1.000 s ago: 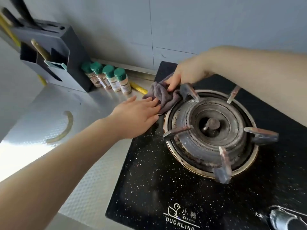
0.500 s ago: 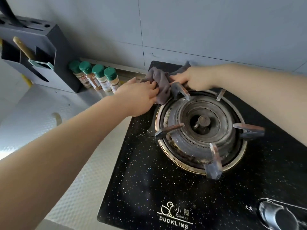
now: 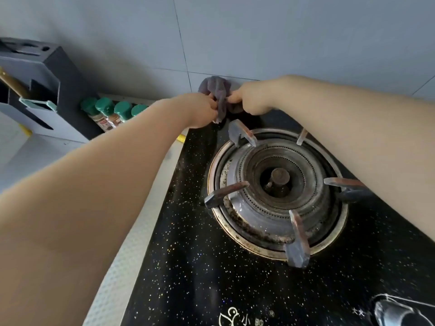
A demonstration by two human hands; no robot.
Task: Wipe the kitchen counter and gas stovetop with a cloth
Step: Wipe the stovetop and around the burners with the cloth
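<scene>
A crumpled grey-purple cloth (image 3: 217,95) is held up off the stove at its far left corner, close to the wall. My left hand (image 3: 197,109) grips the cloth's left side and my right hand (image 3: 253,98) pinches its right side. Below them lies the black speckled gas stovetop (image 3: 188,255) with its round burner (image 3: 277,191) and metal pan supports. The silver textured counter (image 3: 122,267) runs along the stove's left edge.
A dark knife block (image 3: 54,90) stands at the back left. Several green-capped spice jars (image 3: 113,111) line the wall beside it. A yellow hose (image 3: 181,138) shows behind my left arm. A stove knob (image 3: 395,311) sits at the bottom right.
Both hands moved toward the wall and lifted the cloth off the stove surface. My left hand went from resting flat beside the cloth to gripping it.
</scene>
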